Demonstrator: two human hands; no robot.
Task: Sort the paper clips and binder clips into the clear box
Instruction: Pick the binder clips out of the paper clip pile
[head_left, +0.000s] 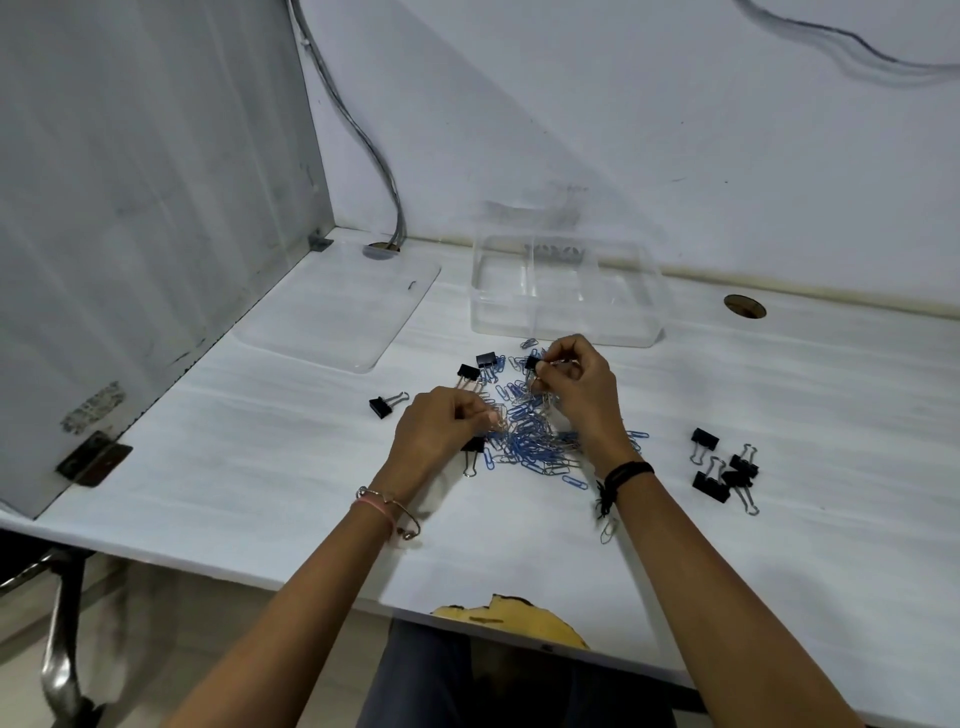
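Note:
A heap of blue and silver paper clips (530, 441) lies on the white desk, with black binder clips scattered around it. My left hand (436, 431) rests on the heap's left side and pinches silver paper clips between its fingertips. My right hand (576, 384) hovers over the heap's far side, its fingers closed on a black binder clip (532, 362) with paper clips tangled at it. The clear box (566, 291), divided by a partition, stands just beyond the heap and looks bare inside. Its clear lid (337, 312) lies flat to the left.
A cluster of binder clips (724, 473) lies at the right, one binder clip (382, 406) at the left, two more (478, 366) behind the heap. Cable holes (745, 306) pierce the desk. A grey partition (130, 208) bounds the left side; the front edge is chipped (514, 618).

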